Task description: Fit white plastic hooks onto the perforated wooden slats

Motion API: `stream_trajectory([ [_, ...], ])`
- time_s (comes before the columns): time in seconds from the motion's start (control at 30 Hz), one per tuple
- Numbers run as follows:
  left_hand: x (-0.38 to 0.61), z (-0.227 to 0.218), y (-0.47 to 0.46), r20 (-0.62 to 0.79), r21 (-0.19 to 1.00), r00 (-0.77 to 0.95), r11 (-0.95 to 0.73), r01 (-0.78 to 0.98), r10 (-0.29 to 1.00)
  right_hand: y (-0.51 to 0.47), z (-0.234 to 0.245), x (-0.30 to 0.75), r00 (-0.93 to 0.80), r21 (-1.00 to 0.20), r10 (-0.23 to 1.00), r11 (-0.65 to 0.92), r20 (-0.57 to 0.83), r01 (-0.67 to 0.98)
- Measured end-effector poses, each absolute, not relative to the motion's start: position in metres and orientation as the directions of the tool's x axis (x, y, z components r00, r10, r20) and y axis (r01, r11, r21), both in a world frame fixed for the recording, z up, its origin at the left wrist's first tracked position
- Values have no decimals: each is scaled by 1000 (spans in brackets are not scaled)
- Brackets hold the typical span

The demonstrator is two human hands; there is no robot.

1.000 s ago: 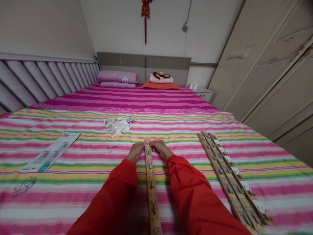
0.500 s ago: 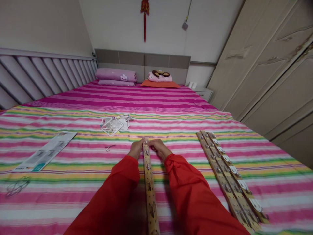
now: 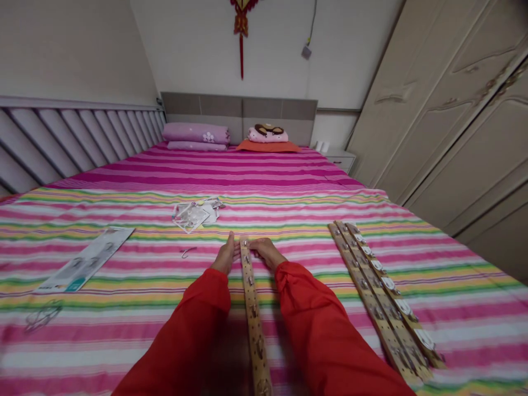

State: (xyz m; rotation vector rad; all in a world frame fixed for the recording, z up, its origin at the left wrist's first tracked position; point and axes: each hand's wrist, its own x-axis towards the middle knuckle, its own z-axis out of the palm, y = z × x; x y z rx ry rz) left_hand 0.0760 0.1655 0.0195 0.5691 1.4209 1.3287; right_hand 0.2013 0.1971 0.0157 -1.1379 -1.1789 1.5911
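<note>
A long wooden strip studded with small metal hooks lies lengthwise on the striped bed sheet, running between my red sleeves. My left hand rests beside the strip's far end with its fingers stretched forward, touching its left edge. On the other side, my right hand has its fingers curled against that same far end, pinching at the top metal hook.
Several more wooden strips with hooks lie to the right. A pile of clear plastic packets, a loose metal hook, a printed card and a wire piece lie to the left. Pillows and a wardrobe stand beyond.
My left hand has uncurled from the strip's end and now lies flat beside it. The right hand stays at the end. The view has tipped slightly.
</note>
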Motion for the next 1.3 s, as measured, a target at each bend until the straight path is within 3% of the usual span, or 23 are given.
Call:
stream_trajectory([
  [0.37,75,-1,112,-132,986,-339,87,-145,931,172,18,211,-241,-973,963,-165,-122,-164],
  [0.77,78,-9,74,-95,993,-404,55,-109,910,27,18,284,-55,-976,998,-52,-41,-213],
  [1.03,86,4,47,-102,989,-475,36,-145,874,-93,-25,316,-75,-939,967,-254,-243,-234],
  [1.3,93,30,-1,-201,967,-514,84,-241,834,-99,-30,302,-252,-898,902,-401,-351,-181],
])
